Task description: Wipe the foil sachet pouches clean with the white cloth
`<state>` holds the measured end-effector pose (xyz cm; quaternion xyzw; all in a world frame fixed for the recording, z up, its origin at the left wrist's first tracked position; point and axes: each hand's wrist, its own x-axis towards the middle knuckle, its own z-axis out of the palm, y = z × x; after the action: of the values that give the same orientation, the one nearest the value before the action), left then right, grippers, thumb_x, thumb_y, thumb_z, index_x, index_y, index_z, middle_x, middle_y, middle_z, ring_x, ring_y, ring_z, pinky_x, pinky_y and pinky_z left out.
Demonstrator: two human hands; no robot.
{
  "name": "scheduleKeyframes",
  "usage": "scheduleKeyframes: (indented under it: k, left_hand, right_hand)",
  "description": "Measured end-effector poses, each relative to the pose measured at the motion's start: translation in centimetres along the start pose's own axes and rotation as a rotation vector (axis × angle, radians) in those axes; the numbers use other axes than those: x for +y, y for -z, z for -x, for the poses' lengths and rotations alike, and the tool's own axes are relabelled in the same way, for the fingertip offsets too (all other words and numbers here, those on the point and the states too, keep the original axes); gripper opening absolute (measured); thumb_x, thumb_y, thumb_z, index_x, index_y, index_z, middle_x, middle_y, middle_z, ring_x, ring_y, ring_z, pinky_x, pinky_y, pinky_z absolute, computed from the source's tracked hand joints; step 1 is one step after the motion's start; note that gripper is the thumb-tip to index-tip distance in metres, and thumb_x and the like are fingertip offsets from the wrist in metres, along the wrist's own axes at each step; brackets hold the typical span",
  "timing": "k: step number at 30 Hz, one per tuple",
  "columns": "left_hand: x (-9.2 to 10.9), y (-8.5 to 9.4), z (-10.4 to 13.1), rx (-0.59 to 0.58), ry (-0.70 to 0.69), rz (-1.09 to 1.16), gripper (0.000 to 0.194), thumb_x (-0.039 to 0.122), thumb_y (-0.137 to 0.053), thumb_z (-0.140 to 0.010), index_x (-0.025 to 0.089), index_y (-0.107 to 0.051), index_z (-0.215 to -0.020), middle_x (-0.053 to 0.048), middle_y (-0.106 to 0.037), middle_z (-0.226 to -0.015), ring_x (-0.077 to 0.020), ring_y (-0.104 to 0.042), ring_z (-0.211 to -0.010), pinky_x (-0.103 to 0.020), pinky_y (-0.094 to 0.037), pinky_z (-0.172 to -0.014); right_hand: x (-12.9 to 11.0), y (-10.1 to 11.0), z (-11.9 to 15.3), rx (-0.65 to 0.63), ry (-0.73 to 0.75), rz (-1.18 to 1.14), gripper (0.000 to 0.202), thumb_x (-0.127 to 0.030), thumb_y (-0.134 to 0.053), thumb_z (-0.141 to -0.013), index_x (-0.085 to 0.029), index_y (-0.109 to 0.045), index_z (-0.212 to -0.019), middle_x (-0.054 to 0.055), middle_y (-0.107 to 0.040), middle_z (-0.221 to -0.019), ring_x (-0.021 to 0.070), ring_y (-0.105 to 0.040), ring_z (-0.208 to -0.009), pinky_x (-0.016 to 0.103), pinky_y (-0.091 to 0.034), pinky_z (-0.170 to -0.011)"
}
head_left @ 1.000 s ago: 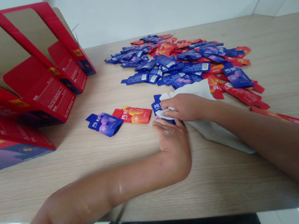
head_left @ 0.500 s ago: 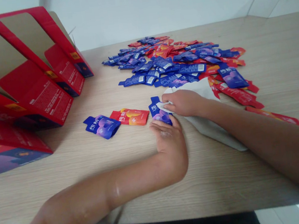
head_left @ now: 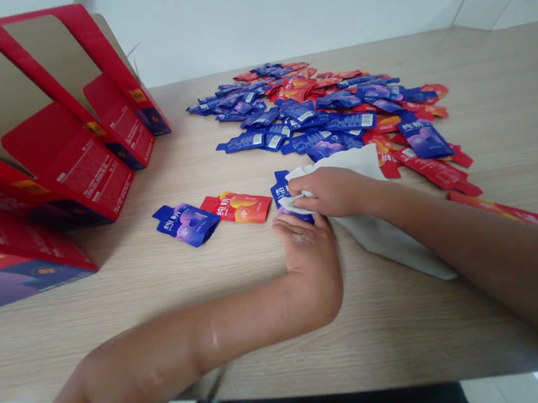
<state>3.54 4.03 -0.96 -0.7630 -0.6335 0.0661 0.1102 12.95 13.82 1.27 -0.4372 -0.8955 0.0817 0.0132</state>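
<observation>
A small blue pouch (head_left: 282, 179) with white lettering lies flat on the table, partly covered by both hands. My left hand (head_left: 310, 246) holds its lower edge down, fingers curled around it. White cloth (head_left: 378, 239) is bunched in my right hand (head_left: 330, 189), which presses a fold of it onto the pouch's printed front; the rest trails under my right forearm. Just left of my hands, a red-orange pouch (head_left: 250, 208) and another blue pouch (head_left: 186, 224) lie in a row, touching or nearly so.
A spread pile of blue and red pouches (head_left: 296, 113) covers the back middle of the table. A few red pouches (head_left: 437, 173) reach toward my right forearm. Tall red cartons (head_left: 65, 158) with open tops stand at the left. A wall runs behind the table (head_left: 252, 359).
My right hand with the cloth has moved slightly down over the blue pouch, covering more of its front. My left hand keeps its hold. The whole view has shifted a little.
</observation>
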Motion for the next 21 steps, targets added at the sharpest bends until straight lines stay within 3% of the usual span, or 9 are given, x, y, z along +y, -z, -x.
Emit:
scheduleKeyframes:
  k: [6,16,21]
  left_hand:
    - [0.0,0.0,0.0,0.013,0.008,-0.009,0.050,-0.001,-0.027,-0.091,0.001,-0.045,-0.138,-0.038,-0.060,-0.121,-0.0336,-0.067,-0.107,-0.047,-0.050,-0.085]
    - [0.0,-0.3,0.1,-0.007,-0.036,-0.104,0.052,0.002,-0.031,-0.093,0.011,-0.043,-0.142,-0.032,-0.062,-0.123,-0.0315,-0.067,-0.108,-0.049,-0.050,-0.089]
    - [-0.1,-0.1,0.1,0.000,-0.037,-0.114,0.052,0.001,-0.031,-0.092,0.010,-0.043,-0.142,-0.033,-0.063,-0.122,-0.0321,-0.067,-0.108,-0.048,-0.050,-0.089]
  right_hand:
    - [0.5,0.0,-0.1,0.010,-0.026,0.015,0.027,-0.037,-0.044,-0.091,-0.020,-0.063,-0.098,0.008,-0.070,-0.093,0.0201,-0.059,-0.082,0.028,-0.030,-0.064]
    - [1.8,-0.3,-0.4,0.057,-0.128,0.076,0.028,-0.038,-0.042,-0.093,-0.020,-0.062,-0.102,0.009,-0.071,-0.100,0.0214,-0.062,-0.084,0.028,-0.027,-0.060]
    - [1.0,0.6,0.0,0.101,-0.113,0.085,0.029,-0.039,-0.043,-0.093,-0.021,-0.063,-0.103,0.009,-0.071,-0.096,0.0211,-0.061,-0.081,0.029,-0.025,-0.059]
